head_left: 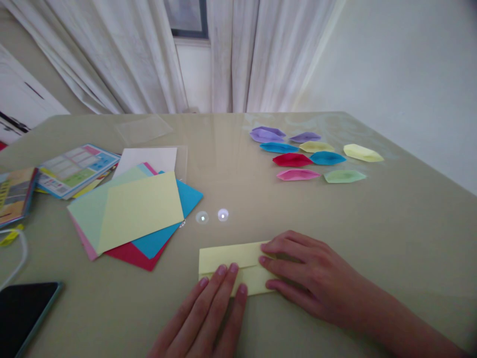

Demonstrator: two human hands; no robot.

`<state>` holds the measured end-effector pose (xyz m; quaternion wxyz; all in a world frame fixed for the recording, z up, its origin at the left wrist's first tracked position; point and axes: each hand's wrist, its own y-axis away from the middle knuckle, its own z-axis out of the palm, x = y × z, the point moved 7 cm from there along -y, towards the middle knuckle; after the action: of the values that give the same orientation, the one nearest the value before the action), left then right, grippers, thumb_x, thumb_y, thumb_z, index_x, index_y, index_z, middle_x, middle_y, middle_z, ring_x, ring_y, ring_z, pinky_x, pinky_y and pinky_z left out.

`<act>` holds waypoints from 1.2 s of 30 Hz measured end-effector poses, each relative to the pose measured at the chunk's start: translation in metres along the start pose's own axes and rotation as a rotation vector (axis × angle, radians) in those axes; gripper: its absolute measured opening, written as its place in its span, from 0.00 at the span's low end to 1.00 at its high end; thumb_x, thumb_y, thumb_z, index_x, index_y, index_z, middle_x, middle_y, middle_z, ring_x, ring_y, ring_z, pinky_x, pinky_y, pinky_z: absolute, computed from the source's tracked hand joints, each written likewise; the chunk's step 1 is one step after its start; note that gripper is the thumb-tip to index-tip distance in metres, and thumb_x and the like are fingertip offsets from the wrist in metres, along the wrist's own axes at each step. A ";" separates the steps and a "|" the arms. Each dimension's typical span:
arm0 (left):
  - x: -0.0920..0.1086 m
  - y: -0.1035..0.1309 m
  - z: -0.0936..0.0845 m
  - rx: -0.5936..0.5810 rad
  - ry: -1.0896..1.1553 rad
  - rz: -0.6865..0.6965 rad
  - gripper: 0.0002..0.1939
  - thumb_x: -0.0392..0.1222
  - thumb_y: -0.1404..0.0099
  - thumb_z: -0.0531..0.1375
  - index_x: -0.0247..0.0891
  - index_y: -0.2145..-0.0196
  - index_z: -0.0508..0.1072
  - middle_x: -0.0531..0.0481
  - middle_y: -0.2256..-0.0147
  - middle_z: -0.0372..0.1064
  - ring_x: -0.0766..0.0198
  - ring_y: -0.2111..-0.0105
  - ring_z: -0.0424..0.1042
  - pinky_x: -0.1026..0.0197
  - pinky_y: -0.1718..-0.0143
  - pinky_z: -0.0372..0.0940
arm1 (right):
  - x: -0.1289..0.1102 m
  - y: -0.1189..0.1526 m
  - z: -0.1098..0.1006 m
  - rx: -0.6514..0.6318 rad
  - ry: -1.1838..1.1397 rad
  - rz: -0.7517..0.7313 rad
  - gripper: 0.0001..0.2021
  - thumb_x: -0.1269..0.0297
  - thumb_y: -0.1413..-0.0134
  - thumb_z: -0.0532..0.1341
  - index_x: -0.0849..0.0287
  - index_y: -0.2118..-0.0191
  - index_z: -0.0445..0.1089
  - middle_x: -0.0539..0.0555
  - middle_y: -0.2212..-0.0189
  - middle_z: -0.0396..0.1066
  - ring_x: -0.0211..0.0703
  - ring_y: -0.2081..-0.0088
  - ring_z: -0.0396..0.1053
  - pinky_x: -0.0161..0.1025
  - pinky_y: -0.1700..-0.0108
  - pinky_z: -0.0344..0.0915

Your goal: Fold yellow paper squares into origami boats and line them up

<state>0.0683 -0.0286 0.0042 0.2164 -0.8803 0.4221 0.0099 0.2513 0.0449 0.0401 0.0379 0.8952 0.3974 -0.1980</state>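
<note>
A pale yellow sheet of paper, folded into a narrow rectangle, lies flat near the front of the table. Its two long edges meet along a seam in the middle. My left hand rests on its lower left part, fingers stretched out and pressing near the seam. On the right end lie the fingertips of my right hand, spread apart and covering that edge. Farther back to the right sit several folded paper boats, among them a red one, a pink one and a light green one.
Left of the folded paper is a fanned stack of coloured sheets. Behind it are a white sheet and booklets. A phone and a white cable occupy the near left. The table's right edge slants toward the wall.
</note>
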 end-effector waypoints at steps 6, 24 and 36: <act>-0.002 0.000 0.006 -0.037 -0.005 -0.040 0.36 0.68 0.27 0.55 0.41 0.33 0.70 0.40 0.36 0.71 0.48 0.33 0.67 0.45 0.23 0.38 | 0.000 -0.002 0.000 0.021 -0.013 0.011 0.09 0.64 0.26 0.60 0.56 0.48 0.77 0.58 0.50 0.80 0.51 0.50 0.76 0.51 0.42 0.71; -0.009 -0.003 0.001 -0.046 0.067 -0.057 0.39 0.69 0.29 0.58 0.35 0.35 0.72 0.42 0.34 0.70 0.49 0.35 0.66 0.48 0.23 0.34 | 0.012 -0.005 0.001 0.104 -0.175 0.150 0.04 0.66 0.30 0.62 0.56 0.61 0.73 0.58 0.56 0.77 0.50 0.55 0.74 0.46 0.51 0.73; -0.011 -0.004 0.002 -0.068 0.094 -0.071 0.37 0.65 0.27 0.58 0.34 0.34 0.71 0.44 0.34 0.69 0.49 0.35 0.65 0.49 0.23 0.33 | 0.014 -0.005 0.006 0.109 -0.158 0.163 0.03 0.68 0.30 0.62 0.57 0.58 0.74 0.58 0.57 0.78 0.50 0.56 0.73 0.46 0.52 0.73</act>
<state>0.0642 -0.0175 0.0063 0.1664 -0.9011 0.3997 -0.0245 0.2537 0.0567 0.0297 0.0363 0.9068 0.3079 -0.2857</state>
